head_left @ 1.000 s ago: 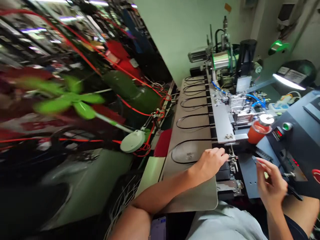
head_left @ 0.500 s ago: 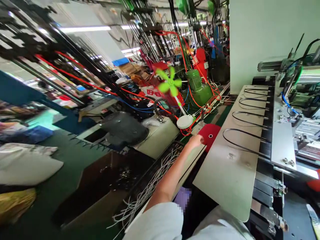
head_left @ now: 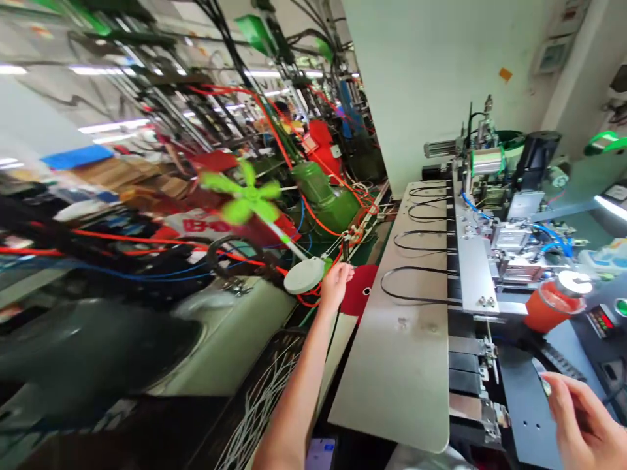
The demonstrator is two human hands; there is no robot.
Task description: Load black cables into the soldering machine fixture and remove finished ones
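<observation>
Left hand (head_left: 337, 285), fingers curled (around what, if anything, I cannot tell), hovers beyond the left edge of the bench (head_left: 392, 378) by a red disc (head_left: 356, 299); the right hand (head_left: 585, 418) pinches a small shiny piece (head_left: 546, 388). Four black cable loops (head_left: 418, 299) lie toward the bench's far edge, seemingly placed; what's left is unclear. A green fan (head_left: 251, 199) crowds the left hand.

Head-worn view, facing forward and down, tabletop (head_left: 392, 378) near
</observation>
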